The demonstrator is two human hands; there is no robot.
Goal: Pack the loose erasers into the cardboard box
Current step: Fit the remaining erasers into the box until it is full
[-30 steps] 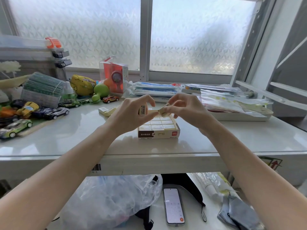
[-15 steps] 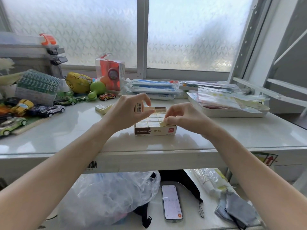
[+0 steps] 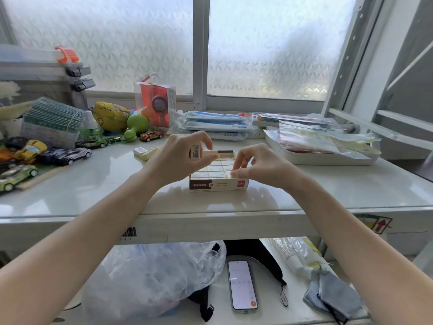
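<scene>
The right hand (image 3: 255, 166) is now lowered to the cardboard box (image 3: 219, 184), pinching an eraser (image 3: 234, 174); another eraser (image 3: 197, 151) is gripped in the raised left hand (image 3: 181, 160).

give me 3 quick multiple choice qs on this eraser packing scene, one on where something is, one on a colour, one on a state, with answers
1. Where is the phone?
A. on the lower shelf under the table
B. on the table beside the toy cars
C. inside the cardboard box

2. What colour is the clip on the grey case at far left?
A. blue
B. orange
C. black

3. What is the left hand doing?
A. resting flat on the table
B. holding an eraser above the cardboard box
C. lifting the phone

Answers:
1. A, it lies screen up below the table edge, beside a clear plastic bag.
2. B, the clip is bright orange.
3. B, its fingers pinch a barcoded eraser over the cardboard box, while the right hand works at the box's near right corner.
</scene>
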